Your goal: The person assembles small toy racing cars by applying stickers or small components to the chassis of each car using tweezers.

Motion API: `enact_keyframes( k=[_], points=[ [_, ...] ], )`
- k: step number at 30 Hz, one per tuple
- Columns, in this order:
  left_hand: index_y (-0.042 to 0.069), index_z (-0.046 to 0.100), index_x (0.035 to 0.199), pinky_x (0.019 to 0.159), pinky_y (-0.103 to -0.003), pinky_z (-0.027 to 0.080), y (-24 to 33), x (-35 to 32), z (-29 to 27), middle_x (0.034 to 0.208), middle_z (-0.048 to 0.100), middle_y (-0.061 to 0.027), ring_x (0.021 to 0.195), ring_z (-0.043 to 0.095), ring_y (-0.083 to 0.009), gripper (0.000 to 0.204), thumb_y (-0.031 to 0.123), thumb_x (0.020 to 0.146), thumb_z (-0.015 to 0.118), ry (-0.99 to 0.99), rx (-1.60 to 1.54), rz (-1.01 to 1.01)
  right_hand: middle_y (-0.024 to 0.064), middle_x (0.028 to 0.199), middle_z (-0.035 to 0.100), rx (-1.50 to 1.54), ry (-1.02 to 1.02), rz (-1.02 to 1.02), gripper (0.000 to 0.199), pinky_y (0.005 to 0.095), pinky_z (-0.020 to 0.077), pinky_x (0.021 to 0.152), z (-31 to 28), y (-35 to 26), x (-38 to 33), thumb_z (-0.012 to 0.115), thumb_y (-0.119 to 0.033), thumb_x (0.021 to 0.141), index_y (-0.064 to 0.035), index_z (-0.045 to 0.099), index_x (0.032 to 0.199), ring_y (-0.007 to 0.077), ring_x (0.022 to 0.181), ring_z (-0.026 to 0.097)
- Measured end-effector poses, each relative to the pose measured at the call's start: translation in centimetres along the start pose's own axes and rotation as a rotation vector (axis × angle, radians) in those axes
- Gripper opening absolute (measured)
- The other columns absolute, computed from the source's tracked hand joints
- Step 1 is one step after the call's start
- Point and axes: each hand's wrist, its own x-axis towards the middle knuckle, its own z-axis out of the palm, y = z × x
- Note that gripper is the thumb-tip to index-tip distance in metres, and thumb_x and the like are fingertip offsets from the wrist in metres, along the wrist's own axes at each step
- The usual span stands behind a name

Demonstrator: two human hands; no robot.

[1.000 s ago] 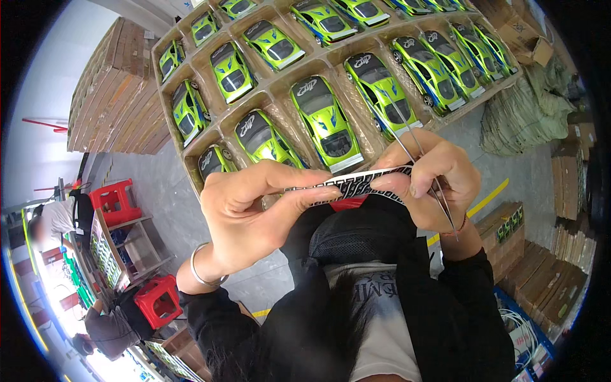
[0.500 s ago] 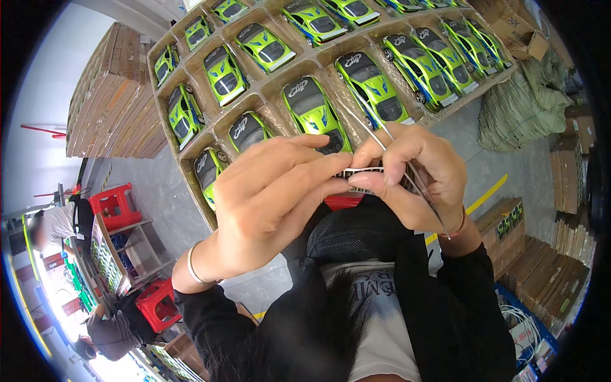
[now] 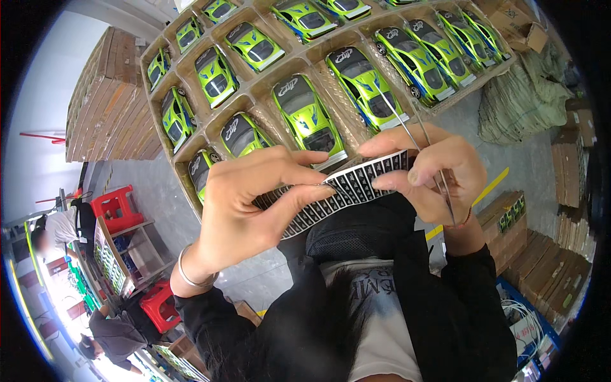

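Note:
A black-and-white sticker strip (image 3: 347,191) stretches between both hands, close above my lap. My left hand (image 3: 251,207) pinches its left part between thumb and fingers. My right hand (image 3: 436,172) grips the strip's right end and also holds thin metal tweezers (image 3: 407,130), whose tips point up toward the cars. Beyond the hands lies a brown cardboard tray (image 3: 261,95) divided into cells, each with a green and black toy car (image 3: 307,120). A silver bangle (image 3: 191,277) circles my left wrist.
Stacks of flat cardboard (image 3: 108,108) stand at the left. A pile of folded greenish sacks (image 3: 525,105) lies at the right, with small boxes (image 3: 509,219) below it. Red stools (image 3: 118,207) and a shelf cart sit lower left, where other people work.
My left hand has slid left off the strip's middle, uncovering more of it. The strip is now drawn out between both hands. The tweezers stay in my right hand.

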Motion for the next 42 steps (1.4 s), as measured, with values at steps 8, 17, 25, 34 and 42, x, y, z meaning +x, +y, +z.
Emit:
enact_keyframes(
  k=[8,17,25,34,42],
  points=[
    [0.005,0.071,0.107,0.102,-0.045,0.038,0.8,1.0,1.6,0.094,0.069,-0.0075,0.113,0.062,-0.0338,0.039,0.012,0.07,0.081,0.158,0.61,0.416,0.0201,0.092,0.069,-0.065,0.217,0.014,0.029,0.0261,0.0505,0.06,1.8,-0.5,-0.2,0.078,0.007,0.072,-0.0029,0.054,0.085,0.0187,0.072,0.064],
    [0.006,0.073,0.094,0.083,-0.035,0.047,-0.3,1.2,2.0,0.083,0.068,-0.0044,0.091,0.069,-0.0265,0.026,0.002,0.069,0.08,0.171,0.267,0.367,0.0193,0.092,0.067,-0.09,0.28,-0.044,0.027,0.0261,0.0516,0.059,2.7,-0.2,-1.4,0.077,0.007,0.074,-0.0033,0.055,0.086,0.02,0.072,0.065],
    [0.004,0.073,0.09,0.074,-0.031,0.049,-0.5,1.2,2.4,0.082,0.067,-0.0053,0.086,0.069,-0.0254,0.023,0.001,0.068,0.08,0.262,0.353,0.439,0.0202,0.09,0.068,0.051,0.225,0.078,0.026,0.0246,0.0498,0.055,2.2,-0.4,-1.1,0.074,0.009,0.078,-0.0047,0.052,0.079,0.0155,0.068,0.064],
    [-0.005,0.07,0.093,0.083,-0.042,0.056,0.0,1.2,1.8,0.085,0.064,-0.0122,0.088,0.066,-0.0302,0.022,-0.007,0.072,0.076,0.125,0.215,0.416,0.0221,0.091,0.068,0.04,0.305,-0.085,0.03,0.0262,0.0518,0.06,2.0,-0.1,-0.4,0.071,0.014,0.077,-0.0044,0.051,0.091,0.0175,0.079,0.063],
    [-0.003,0.07,0.089,0.079,-0.04,0.053,-0.2,1.2,1.5,0.082,0.064,-0.0112,0.094,0.067,-0.0339,0.019,-0.005,0.072,0.078,0.084,0.243,0.408,0.0205,0.09,0.068,-0.013,0.188,-0.097,0.029,0.0259,0.0516,0.06,1.2,-0.2,-0.4,0.072,0.013,0.076,-0.0044,0.053,0.089,0.0166,0.07,0.062]
  ],
)
